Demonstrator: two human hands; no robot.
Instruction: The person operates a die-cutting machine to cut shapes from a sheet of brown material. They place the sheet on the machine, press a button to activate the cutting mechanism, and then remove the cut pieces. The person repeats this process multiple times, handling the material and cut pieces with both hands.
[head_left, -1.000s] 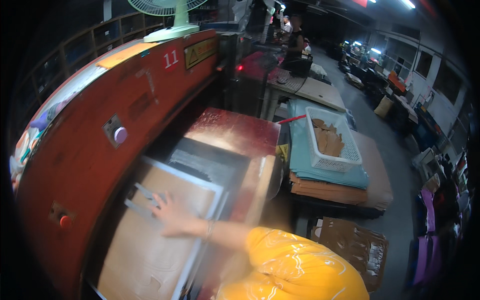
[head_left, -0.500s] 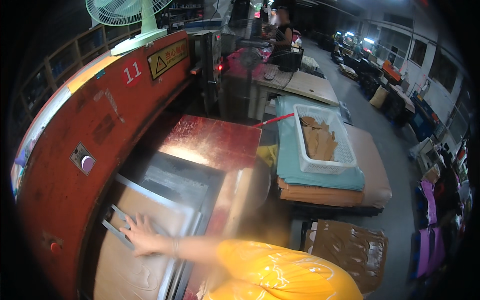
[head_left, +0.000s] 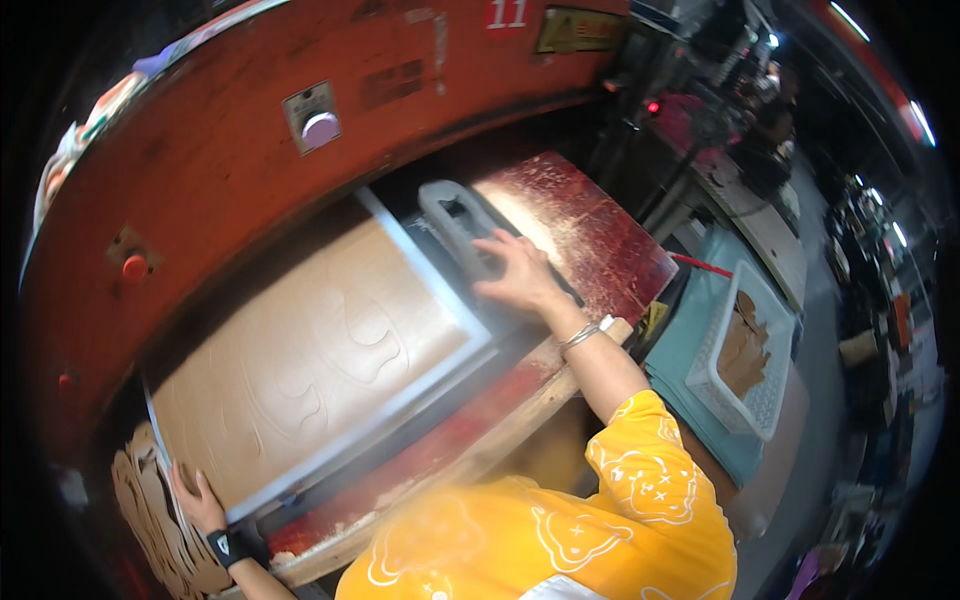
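Observation:
A tan leather-like sheet [head_left: 300, 350] with curved cut outlines pressed into it lies on a pale-edged board [head_left: 455, 310]. Past its right end is a grey metal cutting die [head_left: 450, 215], a long closed frame, slightly blurred. My right hand [head_left: 522, 275] grips the near side of this die, fingers over its rim and thumb apart. My left hand [head_left: 200, 502] rests at the sheet's near left corner, fingers stretched out and holding nothing. Beside that hand lies a stack of cut tan strips [head_left: 160, 510].
The orange press body [head_left: 230, 130] rises behind the sheet, with a purple knob [head_left: 320, 130] and a red button [head_left: 135, 267]. A red worn board [head_left: 600, 240] lies to the right. Beyond it, a white basket [head_left: 740, 350] of tan scraps stands on teal sheets [head_left: 690, 330].
The cutting die has moved off the tan sheet to its right end, with my right hand on it. My left hand has come into view, and the view has swung left.

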